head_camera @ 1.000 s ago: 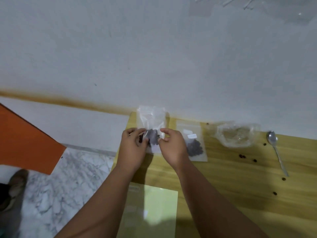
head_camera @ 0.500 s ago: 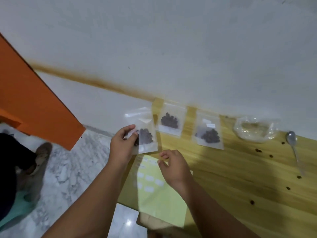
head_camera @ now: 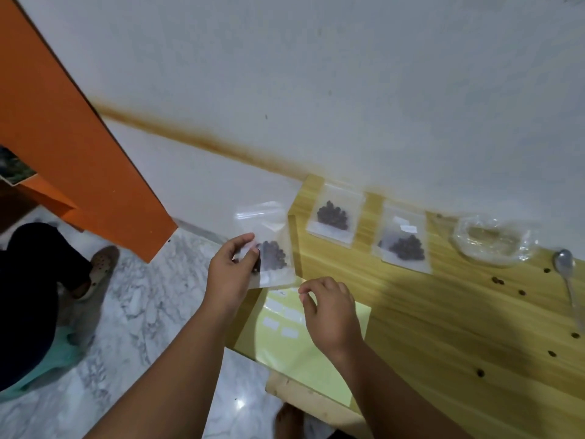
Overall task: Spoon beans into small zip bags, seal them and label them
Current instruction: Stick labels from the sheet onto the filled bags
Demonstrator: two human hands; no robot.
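Observation:
My left hand (head_camera: 229, 274) holds up a small clear zip bag (head_camera: 273, 248) of dark beans just off the left edge of the wooden table (head_camera: 443, 327), thumb and fingers pinching its lower left side. My right hand (head_camera: 332, 312) hovers over a yellow label sheet (head_camera: 294, 350), its fingers curled, thumb and forefinger pinching at a small white label near the sheet's top edge. Two more filled bags lie flat by the wall: one unlabelled (head_camera: 334, 217), one with a white label (head_camera: 403, 245). A metal spoon (head_camera: 566, 274) lies at the far right.
A crumpled clear plastic bag (head_camera: 493, 240) sits by the wall beside the spoon. Several loose beans (head_camera: 498, 280) are scattered over the right part of the table. An orange cabinet (head_camera: 79, 137) stands at left. A person's foot in a sandal (head_camera: 101, 267) rests on the marble floor.
Both hands gripped the bean bag a second ago. My right hand let go and dropped to the label sheet, while my left hand carried the bag leftward off the table edge.

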